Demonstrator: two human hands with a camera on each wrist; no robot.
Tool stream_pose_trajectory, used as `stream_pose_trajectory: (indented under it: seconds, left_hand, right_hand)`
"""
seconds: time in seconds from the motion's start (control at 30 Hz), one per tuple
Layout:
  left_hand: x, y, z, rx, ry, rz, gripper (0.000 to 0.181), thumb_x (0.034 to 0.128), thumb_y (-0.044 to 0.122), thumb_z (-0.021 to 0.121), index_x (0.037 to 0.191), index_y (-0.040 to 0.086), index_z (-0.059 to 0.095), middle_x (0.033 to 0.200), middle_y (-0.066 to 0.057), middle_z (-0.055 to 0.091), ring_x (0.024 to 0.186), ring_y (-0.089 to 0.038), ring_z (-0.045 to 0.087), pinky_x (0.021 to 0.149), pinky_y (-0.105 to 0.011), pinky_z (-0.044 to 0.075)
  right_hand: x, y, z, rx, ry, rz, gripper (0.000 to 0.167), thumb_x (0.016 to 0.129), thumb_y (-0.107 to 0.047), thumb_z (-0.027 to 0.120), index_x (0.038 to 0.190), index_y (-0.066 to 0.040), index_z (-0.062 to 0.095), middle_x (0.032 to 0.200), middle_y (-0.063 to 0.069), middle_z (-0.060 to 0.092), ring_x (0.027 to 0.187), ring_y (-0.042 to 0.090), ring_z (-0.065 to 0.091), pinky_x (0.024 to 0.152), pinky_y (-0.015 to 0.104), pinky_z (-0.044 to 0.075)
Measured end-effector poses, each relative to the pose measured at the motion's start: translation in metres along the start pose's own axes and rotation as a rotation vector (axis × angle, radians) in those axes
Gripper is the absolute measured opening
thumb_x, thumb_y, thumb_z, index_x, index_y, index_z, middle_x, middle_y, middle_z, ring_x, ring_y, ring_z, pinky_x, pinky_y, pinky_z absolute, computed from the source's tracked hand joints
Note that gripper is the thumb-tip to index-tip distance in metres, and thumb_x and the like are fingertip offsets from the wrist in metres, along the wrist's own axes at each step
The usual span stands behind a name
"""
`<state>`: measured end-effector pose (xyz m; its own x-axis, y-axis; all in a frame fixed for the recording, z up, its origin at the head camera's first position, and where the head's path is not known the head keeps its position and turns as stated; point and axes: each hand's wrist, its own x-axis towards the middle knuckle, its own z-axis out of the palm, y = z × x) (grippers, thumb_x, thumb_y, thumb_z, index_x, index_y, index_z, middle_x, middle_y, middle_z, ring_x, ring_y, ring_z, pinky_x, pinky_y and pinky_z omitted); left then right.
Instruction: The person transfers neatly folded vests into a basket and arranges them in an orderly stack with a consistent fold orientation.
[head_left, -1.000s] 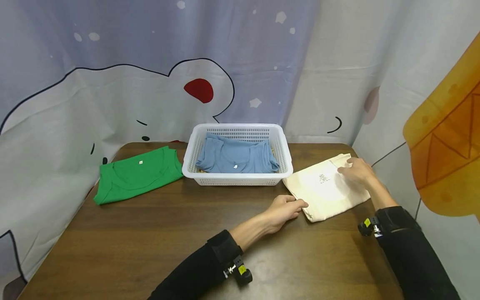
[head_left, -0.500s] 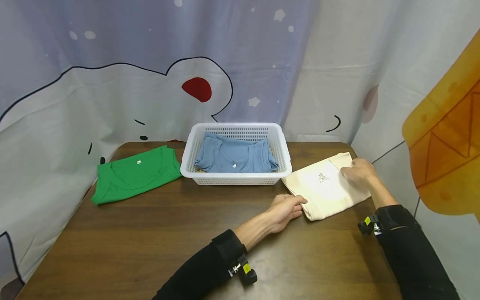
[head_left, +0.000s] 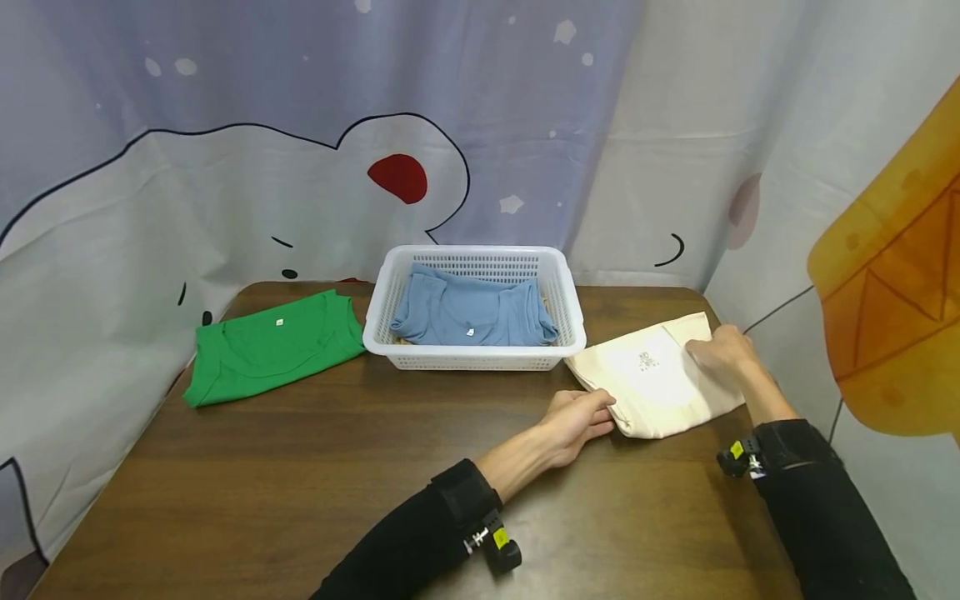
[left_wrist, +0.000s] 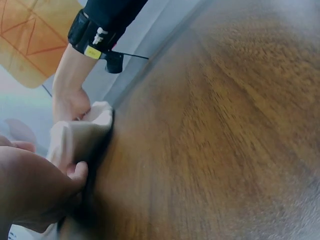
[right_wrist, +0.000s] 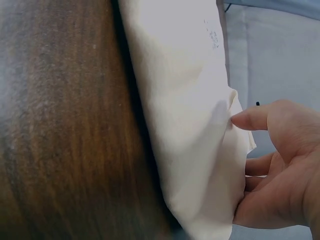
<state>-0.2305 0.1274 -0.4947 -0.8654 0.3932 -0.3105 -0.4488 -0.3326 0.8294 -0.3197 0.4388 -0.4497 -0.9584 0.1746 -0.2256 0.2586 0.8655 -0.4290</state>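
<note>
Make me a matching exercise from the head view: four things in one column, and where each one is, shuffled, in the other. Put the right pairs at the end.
Things
1. green garment
2. blue garment
3. white basket
4. cream cloth

Places
A. inside the white basket
B. in the grip of the left hand and the right hand
C. on the table, between the green garment and the cream cloth
D. on the table, to the left of the white basket

Right pairs: 1-D, 2-A, 3-C, 4-B
</note>
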Motion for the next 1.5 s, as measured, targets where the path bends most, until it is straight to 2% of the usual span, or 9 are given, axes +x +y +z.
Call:
stream_pose_trajectory:
  seconds: [0.27, 0.53, 0.63, 0.7, 0.77, 0.87, 0.97, 1.17, 1.5]
  left_hand:
    - [0.005, -0.004, -0.001, 0.041, 0.036, -0.004, 0.013, 0.0993, 0.007, 0.074, 0.108, 0.006, 0.065, 0.104, -0.006, 0.077, 0.093, -0.015, 0.076, 0.084, -0.033, 0.067]
    - [0.005, -0.006, -0.001, 0.107, 0.058, 0.025, 0.017, 0.0989, 0.002, 0.079, 0.108, 0.003, 0.065, 0.1, -0.008, 0.077, 0.087, -0.015, 0.078, 0.083, -0.034, 0.071]
    - [0.003, -0.006, -0.001, 0.115, 0.065, 0.033, 0.016, 0.0968, 0.0, 0.078, 0.104, 0.004, 0.064, 0.096, -0.006, 0.074, 0.084, -0.014, 0.076, 0.082, -0.033, 0.071]
    - [0.002, -0.007, 0.0, 0.115, 0.068, 0.041, 0.016, 0.0953, 0.0, 0.077, 0.102, 0.004, 0.064, 0.095, -0.004, 0.072, 0.081, -0.013, 0.075, 0.08, -0.032, 0.07]
    - [0.0, -0.008, 0.001, 0.111, 0.067, 0.049, 0.016, 0.0939, 0.0, 0.077, 0.102, 0.005, 0.064, 0.094, -0.004, 0.072, 0.079, -0.013, 0.074, 0.077, -0.03, 0.07]
    - [-0.004, -0.008, 0.006, 0.108, 0.047, 0.063, 0.019, 0.0923, -0.001, 0.076, 0.106, 0.005, 0.064, 0.094, -0.007, 0.078, 0.076, -0.012, 0.075, 0.073, -0.028, 0.068]
    - [-0.009, -0.006, 0.011, 0.116, 0.016, 0.07, 0.02, 0.0922, 0.0, 0.075, 0.108, 0.006, 0.064, 0.092, -0.008, 0.08, 0.074, -0.011, 0.074, 0.068, -0.025, 0.066]
    - [-0.018, -0.003, 0.022, 0.127, -0.031, 0.065, 0.022, 0.0914, 0.001, 0.075, 0.11, 0.009, 0.066, 0.09, -0.004, 0.077, 0.074, -0.011, 0.074, 0.065, -0.024, 0.064]
    - [-0.025, -0.001, 0.035, 0.121, -0.059, 0.085, 0.021, 0.0906, -0.001, 0.076, 0.108, 0.009, 0.068, 0.089, -0.003, 0.078, 0.073, -0.011, 0.075, 0.066, -0.026, 0.066]
  right_hand:
    - [-0.005, 0.001, 0.004, 0.012, 0.001, -0.021, 0.066, 0.107, -0.042, 0.052, 0.124, 0.021, 0.064, 0.125, 0.04, 0.065, 0.106, 0.045, 0.063, 0.081, 0.045, 0.056]
    - [-0.007, 0.003, 0.001, 0.09, -0.049, 0.006, 0.065, 0.109, -0.037, 0.051, 0.132, 0.023, 0.062, 0.132, 0.039, 0.061, 0.109, 0.041, 0.062, 0.083, 0.037, 0.055]
    - [-0.009, 0.003, -0.002, 0.146, -0.069, 0.021, 0.05, 0.109, -0.036, 0.056, 0.109, 0.014, 0.062, 0.116, 0.029, 0.059, 0.104, 0.036, 0.06, 0.081, 0.036, 0.055]
    - [-0.01, 0.004, -0.003, 0.169, -0.077, 0.024, 0.037, 0.107, -0.034, 0.059, 0.091, -0.001, 0.055, 0.102, 0.017, 0.054, 0.096, 0.03, 0.057, 0.077, 0.035, 0.052]
    - [-0.013, 0.004, -0.005, 0.187, -0.083, 0.022, 0.035, 0.107, -0.032, 0.06, 0.085, -0.009, 0.047, 0.097, 0.011, 0.049, 0.093, 0.027, 0.054, 0.075, 0.034, 0.051]
    - [-0.016, 0.006, -0.009, 0.214, -0.089, 0.027, 0.032, 0.107, -0.031, 0.061, 0.09, -0.005, 0.052, 0.103, 0.014, 0.051, 0.097, 0.028, 0.055, 0.076, 0.032, 0.051]
    - [-0.02, 0.008, -0.012, 0.239, -0.077, 0.035, 0.043, 0.109, -0.032, 0.06, 0.115, 0.011, 0.06, 0.122, 0.024, 0.055, 0.109, 0.033, 0.059, 0.079, 0.031, 0.054]
    - [-0.023, 0.015, -0.016, 0.315, -0.064, 0.085, 0.073, 0.108, -0.036, 0.056, 0.154, 0.02, 0.046, 0.146, 0.034, 0.052, 0.121, 0.038, 0.061, 0.085, 0.034, 0.058]
    - [-0.026, 0.018, -0.021, 0.411, 0.02, 0.126, 0.078, 0.106, -0.034, 0.054, 0.162, 0.018, 0.04, 0.153, 0.033, 0.049, 0.129, 0.042, 0.055, 0.092, 0.045, 0.055]
